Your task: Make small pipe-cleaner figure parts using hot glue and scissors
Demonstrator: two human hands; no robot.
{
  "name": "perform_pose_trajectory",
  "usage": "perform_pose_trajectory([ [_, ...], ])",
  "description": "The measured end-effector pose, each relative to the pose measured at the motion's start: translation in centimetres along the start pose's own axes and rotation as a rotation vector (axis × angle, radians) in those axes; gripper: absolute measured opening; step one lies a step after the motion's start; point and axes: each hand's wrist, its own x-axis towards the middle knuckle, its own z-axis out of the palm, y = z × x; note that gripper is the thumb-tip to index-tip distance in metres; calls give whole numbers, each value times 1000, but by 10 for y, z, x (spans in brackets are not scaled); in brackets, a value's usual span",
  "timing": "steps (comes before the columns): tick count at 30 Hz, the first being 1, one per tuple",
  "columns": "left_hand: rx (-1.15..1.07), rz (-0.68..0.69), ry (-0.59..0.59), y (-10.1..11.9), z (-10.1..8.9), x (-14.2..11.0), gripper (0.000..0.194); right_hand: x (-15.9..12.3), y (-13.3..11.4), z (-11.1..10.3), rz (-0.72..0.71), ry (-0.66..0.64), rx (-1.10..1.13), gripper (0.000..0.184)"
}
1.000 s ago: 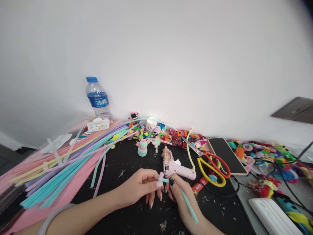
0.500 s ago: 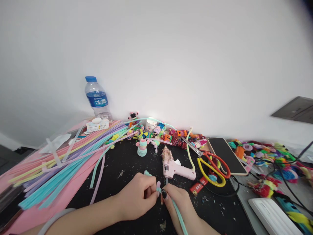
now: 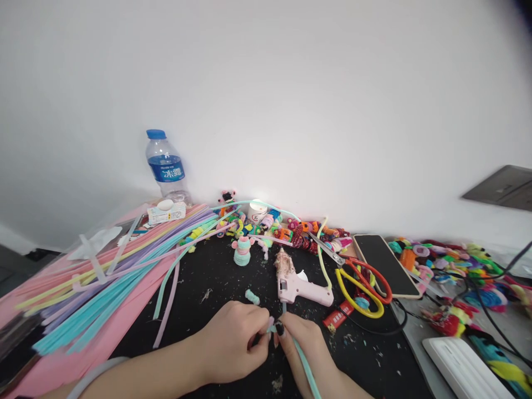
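Between my hands runs a mint-green pipe cleaner, its long end trailing down past my right wrist. My left hand is closed, thumb and forefinger pinching a small pale lilac and mint piece at its tip. My right hand, with dark nail polish, pinches the mint strand right beside it. Just beyond my left hand lies a short coiled mint piece. A pink glue gun lies ahead of my right hand. Farther off stands a small mint and pink fuzzy figure.
Bundled pastel pipe cleaners spread across the left. Scissors with red and yellow handles and a phone lie right. A water bottle stands by the wall. Colourful fuzzy figures line the back.
My left hand has shifted slightly down and turned a little, exposing more of the short mint coil behind it. My right hand stays almost in place.
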Motion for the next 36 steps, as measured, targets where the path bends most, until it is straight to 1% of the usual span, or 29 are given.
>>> perform_pose_trajectory([
  [2, -98, -48, 8, 2, -4, 2, 22, 2, -2, -2, 65, 50, 102, 33],
  [3, -193, -97, 3, 3, -5, 3, 22, 3, -3, -3, 107, 79, 157, 34],
  [4, -318, -153, -16, 3, -7, 5, 22, 4, -4, -4, 147, 112, 206, 35],
  [6, -641, -264, -102, 3, -7, 9, 23, 6, -3, -5, 195, 150, 284, 35],
  [8, -969, -354, -188, 0, -7, 13, 30, 6, -1, -6, 180, 141, 311, 36],
  [10, -1211, -419, -240, -1, -6, 15, 36, 5, 1, -5, 146, 109, 306, 37],
  [12, -1353, -459, -274, -2, -6, 16, 37, 4, 3, -5, 128, 93, 305, 39],
  [14, -1421, -483, -289, -1, -7, 16, 33, 4, 4, -4, 126, 89, 309, 40],
  [17, -1437, -504, -279, 0, -7, 15, 30, 4, 4, -3, 121, 84, 307, 41],
  [21, -1369, -515, -247, -2, -3, 13, 28, 3, 5, -3, 124, 86, 284, 41],
  [27, -1115, -462, -142, -1, -1, 11, 29, 3, 2, -5, 130, 65, 226, 38],
  [32, -857, -410, -25, 5, -2, 8, 29, 2, -3, -8, 51, 24, 210, 36],
  [34, -838, -398, -2, 5, -1, 8, 28, 2, -3, -8, 45, 31, 211, 36],
  [36, -908, -389, -25, 2, -1, 9, 27, 2, -1, -7, 72, 59, 225, 37],
])
